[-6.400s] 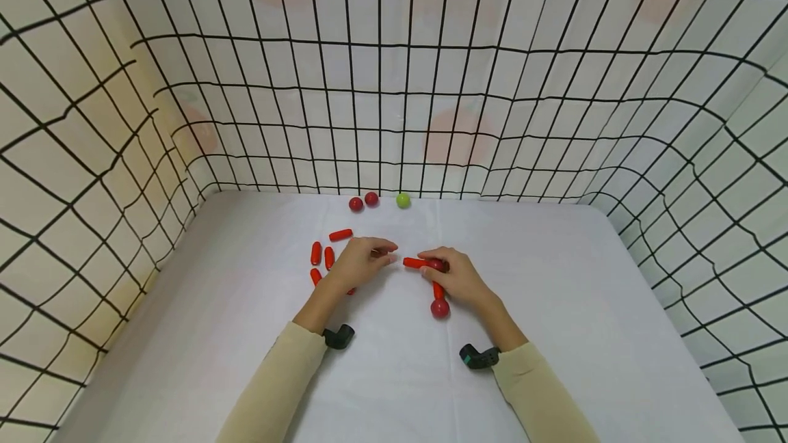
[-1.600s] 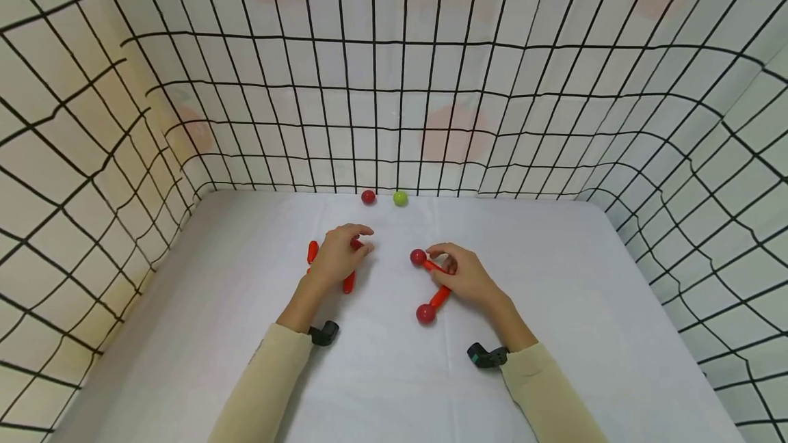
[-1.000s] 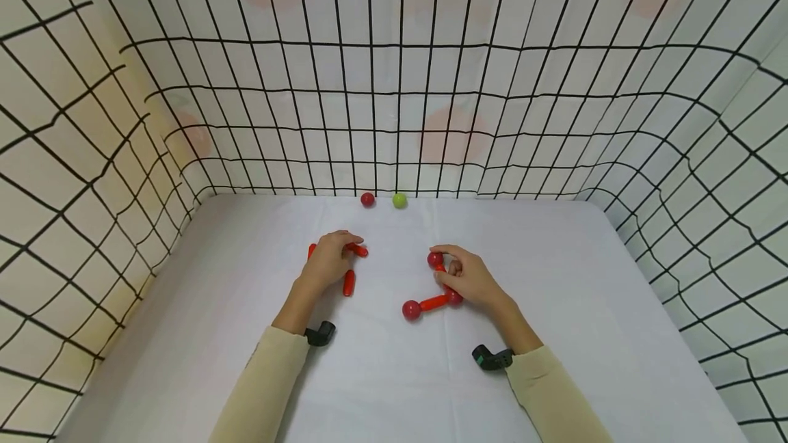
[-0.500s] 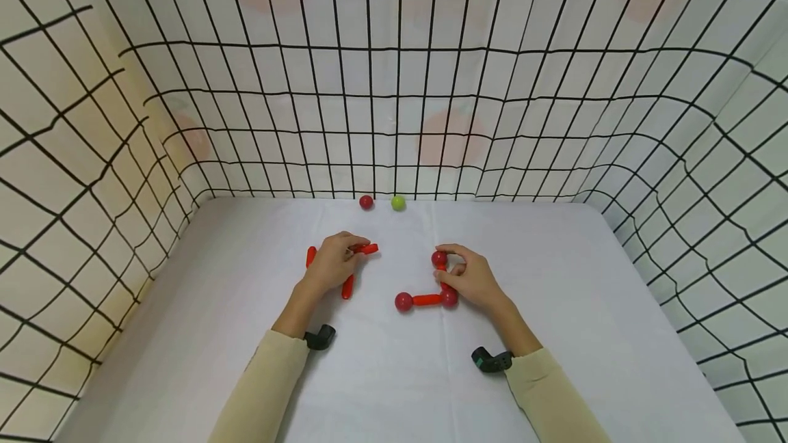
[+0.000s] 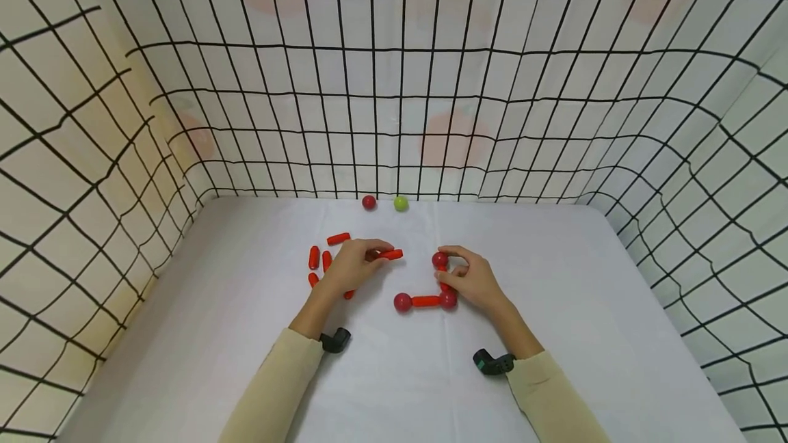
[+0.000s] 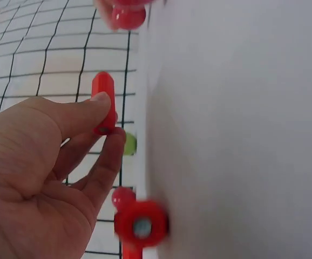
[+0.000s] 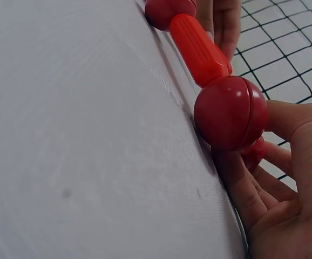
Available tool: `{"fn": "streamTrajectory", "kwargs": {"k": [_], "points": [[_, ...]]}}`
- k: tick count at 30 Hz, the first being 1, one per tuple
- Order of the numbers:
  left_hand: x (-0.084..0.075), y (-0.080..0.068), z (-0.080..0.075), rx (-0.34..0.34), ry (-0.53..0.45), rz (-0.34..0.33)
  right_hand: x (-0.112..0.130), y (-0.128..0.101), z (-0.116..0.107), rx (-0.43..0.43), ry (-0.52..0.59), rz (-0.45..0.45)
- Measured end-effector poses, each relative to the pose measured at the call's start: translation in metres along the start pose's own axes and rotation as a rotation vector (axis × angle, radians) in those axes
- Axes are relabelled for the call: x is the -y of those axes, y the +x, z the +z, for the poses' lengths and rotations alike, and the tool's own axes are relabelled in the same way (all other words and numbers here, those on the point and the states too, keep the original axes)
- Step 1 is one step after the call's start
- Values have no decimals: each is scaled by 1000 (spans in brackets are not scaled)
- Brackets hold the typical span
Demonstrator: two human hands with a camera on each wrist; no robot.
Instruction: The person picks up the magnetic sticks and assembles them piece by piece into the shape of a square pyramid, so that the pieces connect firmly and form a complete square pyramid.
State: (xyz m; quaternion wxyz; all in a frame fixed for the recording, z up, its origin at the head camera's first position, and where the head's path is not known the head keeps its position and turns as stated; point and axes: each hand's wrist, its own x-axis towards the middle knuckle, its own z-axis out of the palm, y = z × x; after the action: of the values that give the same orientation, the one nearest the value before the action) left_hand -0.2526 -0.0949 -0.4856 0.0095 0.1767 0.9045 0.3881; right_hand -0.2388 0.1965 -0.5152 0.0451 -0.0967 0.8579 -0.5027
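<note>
red rod pinched by left hand | L-shaped ball-and-rod piece grasped by right hand | loose rods left of the piece

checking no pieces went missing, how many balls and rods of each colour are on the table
red balls: 4
green balls: 1
red rods: 8, counting one pinched in the left hand and one half hidden under it
total: 13

Right hand hides upright rod of L-shaped piece; left hand covers loose rods partly.
</note>
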Motion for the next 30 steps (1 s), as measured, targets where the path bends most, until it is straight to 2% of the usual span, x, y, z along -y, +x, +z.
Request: {"fn": "streamTrajectory", "kwargs": {"k": [10,17,22,30], "points": [[-19,14,22,55,8,-10,4,0,4,24,53,29],[-18,18,30,87,30,-6,2,1,7,29,67,23],[-17,17,32,90,10,-1,5,0,6,31,49,28],[-18,19,35,103,-14,53,6,-1,6,29,36,32]]}}
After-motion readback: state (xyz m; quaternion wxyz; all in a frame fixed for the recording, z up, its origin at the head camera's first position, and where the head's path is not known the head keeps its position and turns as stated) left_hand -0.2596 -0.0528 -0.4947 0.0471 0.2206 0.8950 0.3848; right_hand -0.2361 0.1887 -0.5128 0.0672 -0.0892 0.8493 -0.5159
